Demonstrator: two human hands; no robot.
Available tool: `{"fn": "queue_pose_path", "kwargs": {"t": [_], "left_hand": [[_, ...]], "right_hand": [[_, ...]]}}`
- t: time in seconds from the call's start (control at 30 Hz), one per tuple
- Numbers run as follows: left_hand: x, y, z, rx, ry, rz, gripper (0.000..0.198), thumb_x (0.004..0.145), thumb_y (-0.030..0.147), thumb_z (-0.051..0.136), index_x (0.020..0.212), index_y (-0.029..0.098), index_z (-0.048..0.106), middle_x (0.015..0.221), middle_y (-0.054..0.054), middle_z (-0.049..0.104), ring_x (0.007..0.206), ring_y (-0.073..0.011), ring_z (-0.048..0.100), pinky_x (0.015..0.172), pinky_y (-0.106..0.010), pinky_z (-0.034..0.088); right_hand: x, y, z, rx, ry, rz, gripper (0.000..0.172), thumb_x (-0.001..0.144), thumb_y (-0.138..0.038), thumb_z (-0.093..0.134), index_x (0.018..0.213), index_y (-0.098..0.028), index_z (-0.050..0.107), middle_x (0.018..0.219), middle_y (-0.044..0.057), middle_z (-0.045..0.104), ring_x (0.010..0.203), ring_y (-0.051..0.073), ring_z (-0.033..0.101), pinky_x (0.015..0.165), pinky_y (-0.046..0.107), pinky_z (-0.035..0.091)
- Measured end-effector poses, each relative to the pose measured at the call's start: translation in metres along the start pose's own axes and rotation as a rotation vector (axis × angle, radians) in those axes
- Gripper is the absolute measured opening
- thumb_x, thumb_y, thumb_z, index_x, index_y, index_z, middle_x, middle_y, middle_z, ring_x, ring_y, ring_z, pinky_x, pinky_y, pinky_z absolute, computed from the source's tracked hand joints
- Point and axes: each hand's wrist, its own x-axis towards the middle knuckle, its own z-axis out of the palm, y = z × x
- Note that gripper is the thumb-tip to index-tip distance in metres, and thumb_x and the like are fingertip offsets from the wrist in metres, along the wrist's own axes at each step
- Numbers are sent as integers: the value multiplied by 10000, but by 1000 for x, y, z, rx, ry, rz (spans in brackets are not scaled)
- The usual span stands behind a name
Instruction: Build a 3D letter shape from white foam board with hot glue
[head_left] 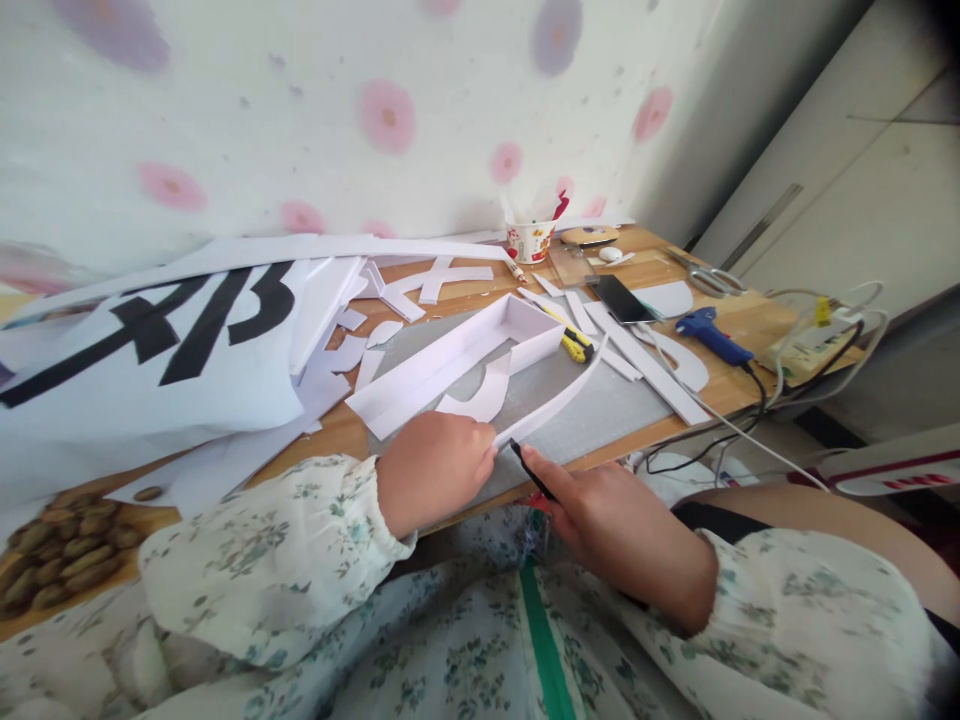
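My left hand point(439, 462) is closed, its fingertips pinching the near end of a curved white strip point(559, 400) that looks like foam board. My right hand point(611, 530) grips a slim black tool with a red part point(531, 470); the index finger lies along it. The tool's tip is close to the held end of the strip, but I cannot tell whether they touch. Beyond my hands, an open-bottomed white frame point(442, 355) and a curved white piece point(480, 395) rest on the grey cutting mat point(607, 400). A yellow and black utility knife point(576, 345) lies beside the frame.
A blue glue gun point(714, 335), scissors point(709, 275), a phone point(621, 298) and a power strip point(810, 345) with cables occupy the right. A paper cup point(529, 242) stands by the wall. Sheets with black shapes point(172, 330), white offcuts and peanuts point(75, 545) are leftward.
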Motion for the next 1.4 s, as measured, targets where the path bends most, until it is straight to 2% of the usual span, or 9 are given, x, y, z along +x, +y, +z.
{"fn": "queue_pose_path", "kwargs": {"t": [0.43,0.6,0.73,1.17,1.4], "left_hand": [[-3,0,-1,-78,17,2,367,943,295,320,725,196,599,745,-55,676,674,-218,614,610,-321,392],[-3,1,-1,-49,2,2,346,931,258,332,723,183,598,737,-56,673,660,-217,613,587,-325,385],[-3,0,0,-43,35,25,370,945,277,307,727,190,592,739,-53,672,663,-218,613,582,-325,382],[-1,0,-1,-6,8,23,343,944,263,344,745,174,609,743,-56,677,652,-211,619,571,-309,383],[0,-2,-1,-27,-23,6,299,936,271,398,742,175,604,741,-44,681,691,-212,635,596,-299,402]], "right_hand": [[3,0,-3,16,-33,-2,616,842,-127,452,1446,-146,337,820,79,726,678,212,675,531,283,327],[4,-1,-4,10,-43,-5,618,826,-117,448,1436,-145,357,832,87,727,677,214,673,519,283,313],[5,0,-5,8,-40,-4,635,806,-110,451,1432,-154,362,816,80,725,664,214,673,511,281,303],[9,0,-9,18,-55,8,502,877,-221,459,1377,-200,429,818,89,718,685,254,678,520,293,355],[10,1,-9,17,-40,4,500,879,-234,467,1376,-192,424,786,85,711,676,252,677,509,287,347]]}}
